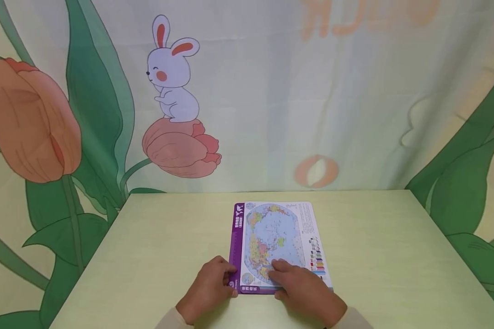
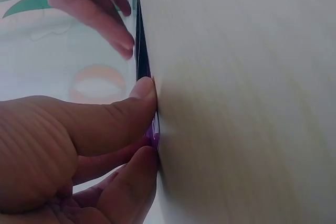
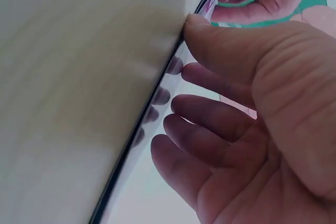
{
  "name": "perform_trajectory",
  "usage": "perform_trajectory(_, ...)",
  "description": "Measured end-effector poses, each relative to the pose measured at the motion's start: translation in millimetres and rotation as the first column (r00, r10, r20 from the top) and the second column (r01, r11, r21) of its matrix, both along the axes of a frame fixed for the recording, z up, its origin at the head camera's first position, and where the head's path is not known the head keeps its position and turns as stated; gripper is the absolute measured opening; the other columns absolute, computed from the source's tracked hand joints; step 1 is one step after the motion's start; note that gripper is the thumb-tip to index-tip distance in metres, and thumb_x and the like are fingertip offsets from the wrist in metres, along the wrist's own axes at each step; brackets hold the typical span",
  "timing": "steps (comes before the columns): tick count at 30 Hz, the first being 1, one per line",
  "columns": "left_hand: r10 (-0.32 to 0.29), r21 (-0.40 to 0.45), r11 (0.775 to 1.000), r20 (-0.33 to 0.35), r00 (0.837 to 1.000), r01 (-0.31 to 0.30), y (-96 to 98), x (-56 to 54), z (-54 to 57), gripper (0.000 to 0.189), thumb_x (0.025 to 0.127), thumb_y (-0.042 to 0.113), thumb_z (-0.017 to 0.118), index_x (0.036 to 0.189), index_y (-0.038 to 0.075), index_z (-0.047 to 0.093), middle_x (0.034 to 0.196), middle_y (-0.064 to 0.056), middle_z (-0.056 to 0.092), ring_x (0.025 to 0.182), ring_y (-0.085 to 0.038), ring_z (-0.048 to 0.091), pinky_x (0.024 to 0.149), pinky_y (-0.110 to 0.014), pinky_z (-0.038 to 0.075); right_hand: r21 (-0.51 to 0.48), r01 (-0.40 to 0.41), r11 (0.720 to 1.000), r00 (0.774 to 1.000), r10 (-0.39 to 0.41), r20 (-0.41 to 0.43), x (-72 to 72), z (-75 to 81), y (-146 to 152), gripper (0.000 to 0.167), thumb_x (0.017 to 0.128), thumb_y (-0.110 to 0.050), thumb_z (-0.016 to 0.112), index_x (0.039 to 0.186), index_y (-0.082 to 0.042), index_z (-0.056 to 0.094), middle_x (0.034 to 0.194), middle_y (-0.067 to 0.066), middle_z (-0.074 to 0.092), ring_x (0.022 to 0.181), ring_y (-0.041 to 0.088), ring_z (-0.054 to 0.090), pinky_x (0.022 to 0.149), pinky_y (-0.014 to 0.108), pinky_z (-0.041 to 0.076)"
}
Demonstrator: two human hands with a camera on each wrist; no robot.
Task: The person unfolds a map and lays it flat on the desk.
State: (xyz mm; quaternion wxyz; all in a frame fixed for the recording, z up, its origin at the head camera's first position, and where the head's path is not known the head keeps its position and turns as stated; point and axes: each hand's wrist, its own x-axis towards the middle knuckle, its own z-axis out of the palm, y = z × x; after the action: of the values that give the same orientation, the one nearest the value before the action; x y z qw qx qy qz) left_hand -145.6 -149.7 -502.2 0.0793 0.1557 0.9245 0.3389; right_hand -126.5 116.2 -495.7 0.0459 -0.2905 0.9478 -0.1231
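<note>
A world map board (image 1: 271, 237) lies turned sideways on the table, with a purple strip (image 1: 237, 237) along its left edge and a pale printed face. My left hand (image 1: 209, 285) is at the near left corner, its thumb and curled fingers gripping the purple edge (image 2: 155, 139). My right hand (image 1: 306, 290) reaches over the near edge. In the right wrist view, the right thumb (image 3: 197, 27) touches the dark edge of the board, while the other fingers (image 3: 210, 114) extend loosely over the glossy face, which mirrors their tips.
The pale wood-grain table (image 1: 164, 237) extends on both sides of the board. Behind it hangs a cloth backdrop (image 1: 255, 114) printed with a rabbit, tulips and leaves, meeting the table's far edge.
</note>
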Motion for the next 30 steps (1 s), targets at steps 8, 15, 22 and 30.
perform_trajectory(8, -0.002, -0.011, 1.000, 0.005, 1.000, 0.002, 0.4, -1.8, -1.7, 0.051, 0.077, 0.005, 0.092, 0.122, -0.007, 0.074, 0.103, -0.006, 0.060, 0.090, -0.015, 0.058, 0.081, -0.030, 0.058, 0.030, -0.041, 0.999, 0.997, 0.043, -0.063, -3.5, 0.1, -26.7, 0.047, 0.096, -0.034, 0.078, 0.139, -0.020, 0.068, 0.153, 0.004, 0.061, 0.141, 0.026, 0.059, 0.103, 0.043, 0.058)
perform_trajectory(15, -0.013, -0.116, 0.993, -0.021, 1.000, 0.010, 6.0, -1.6, 5.4, 0.050, 0.077, 0.008, 0.093, 0.122, -0.003, 0.076, 0.097, -0.003, 0.057, 0.085, -0.014, 0.052, 0.076, -0.030, 0.052, 0.095, -0.076, 0.993, 0.995, 0.082, -0.059, -3.0, 1.6, -39.7, 0.045, 0.099, -0.028, 0.073, 0.144, -0.031, 0.064, 0.157, 0.001, 0.057, 0.144, 0.027, 0.056, 0.102, 0.048, 0.058)
perform_trajectory(22, -0.042, -0.215, 0.976, -0.044, 0.998, 0.031, 10.1, -3.1, 9.8, 0.043, 0.077, 0.010, 0.093, 0.116, 0.001, 0.078, 0.091, -0.002, 0.055, 0.079, -0.013, 0.049, 0.072, -0.030, 0.049, 0.177, -0.089, 0.980, 0.991, 0.105, -0.086, 0.5, 0.9, -40.8, 0.047, 0.103, -0.016, 0.067, 0.148, -0.028, 0.061, 0.158, 0.003, 0.056, 0.144, 0.028, 0.056, 0.104, 0.045, 0.058)
perform_trajectory(30, -0.046, -0.227, 0.973, -0.056, 0.997, 0.032, 11.0, -2.0, 8.6, 0.037, 0.076, 0.010, 0.094, 0.109, 0.004, 0.078, 0.090, -0.001, 0.053, 0.078, -0.014, 0.048, 0.072, -0.031, 0.049, 0.232, -0.110, 0.966, 0.960, 0.164, -0.228, 12.0, 2.4, -37.0, 0.042, 0.104, -0.015, 0.065, 0.145, -0.014, 0.061, 0.153, 0.008, 0.061, 0.136, 0.030, 0.064, 0.086, 0.039, 0.064)
